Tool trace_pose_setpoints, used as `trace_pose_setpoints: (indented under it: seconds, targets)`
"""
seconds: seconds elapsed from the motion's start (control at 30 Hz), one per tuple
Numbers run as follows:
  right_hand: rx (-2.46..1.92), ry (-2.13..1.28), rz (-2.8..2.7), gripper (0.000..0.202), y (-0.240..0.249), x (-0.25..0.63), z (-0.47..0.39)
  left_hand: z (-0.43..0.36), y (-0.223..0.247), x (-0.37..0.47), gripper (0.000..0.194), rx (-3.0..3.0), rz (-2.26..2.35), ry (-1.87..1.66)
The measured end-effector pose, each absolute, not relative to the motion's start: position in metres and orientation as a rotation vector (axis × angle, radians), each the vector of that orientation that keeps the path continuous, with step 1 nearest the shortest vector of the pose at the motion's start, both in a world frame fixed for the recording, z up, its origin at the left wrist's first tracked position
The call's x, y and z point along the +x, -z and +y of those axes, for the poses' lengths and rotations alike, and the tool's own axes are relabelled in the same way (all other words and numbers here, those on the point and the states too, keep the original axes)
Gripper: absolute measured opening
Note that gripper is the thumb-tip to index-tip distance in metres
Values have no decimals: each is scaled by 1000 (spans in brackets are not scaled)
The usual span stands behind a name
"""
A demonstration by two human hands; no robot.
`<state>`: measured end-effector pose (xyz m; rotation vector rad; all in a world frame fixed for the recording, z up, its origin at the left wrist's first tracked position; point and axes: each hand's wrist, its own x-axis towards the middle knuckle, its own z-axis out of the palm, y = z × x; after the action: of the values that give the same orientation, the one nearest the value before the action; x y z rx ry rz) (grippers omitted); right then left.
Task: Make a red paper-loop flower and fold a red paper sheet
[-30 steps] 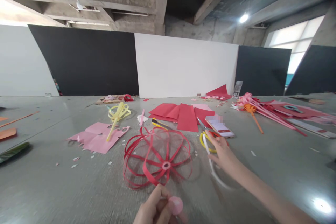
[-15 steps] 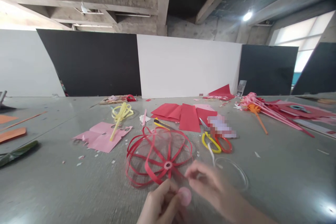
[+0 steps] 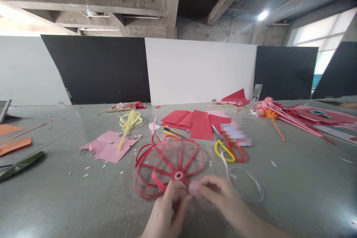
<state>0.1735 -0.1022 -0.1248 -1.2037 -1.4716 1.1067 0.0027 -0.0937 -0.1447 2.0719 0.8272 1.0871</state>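
A small pink paper circle (image 3: 194,188) is pinched between the thumb and fingers of my right hand (image 3: 220,195). My left hand (image 3: 171,206) is just left of it, fingers curled in and thumb close to them; whether anything is in them is hidden. Directly beyond both hands lies a round red paper-strip frame (image 3: 167,164), its loops spreading from a hub with a pink ring (image 3: 178,175). My left fingers overlap its near edge; I cannot tell if they touch it.
Yellow-and-red-handled scissors (image 3: 229,152) and a coil of white tape (image 3: 247,186) lie to the right. Behind the frame are red paper sheets (image 3: 201,124) and a utility knife (image 3: 171,131). Left are cut pink paper (image 3: 104,147), a yellow strip flower (image 3: 129,121) and scraps.
The pink circle has passed from my left hand to my right and sits higher, closer to the red frame. My left hand has shifted slightly forward.
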Motion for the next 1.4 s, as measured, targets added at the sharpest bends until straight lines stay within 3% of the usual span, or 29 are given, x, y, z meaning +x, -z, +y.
trace_pose_setpoints:
  seconds: [0.03, 0.17, 0.43, 0.6, 0.97, 1.4]
  targets:
    - [-1206, -1053, -1403, 22, 128, 172, -97, -91, 143, 4, 5, 2295, 787, -1181]
    - [-1158, -881, -1259, 27, 137, 167, -70, -78, 134, 21, 13, 2764, 720, -1242]
    - [-1144, -684, -1334, 28, 146, 169, -47, -39, 147, 31, 17, 2478, 1114, -1256]
    - [-1115, -592, -1447, 26, 145, 169, -51, -39, 149, 25, 28, 2508, 1027, -1330]
    - [-1062, -579, -1598, 21, 142, 171, -55, -43, 138, 28, 14, 2268, 982, -1345]
    - [-1114, -378, -1652, 21, 143, 168, -60, -45, 136, 30, 17, 2322, 945, -1403]
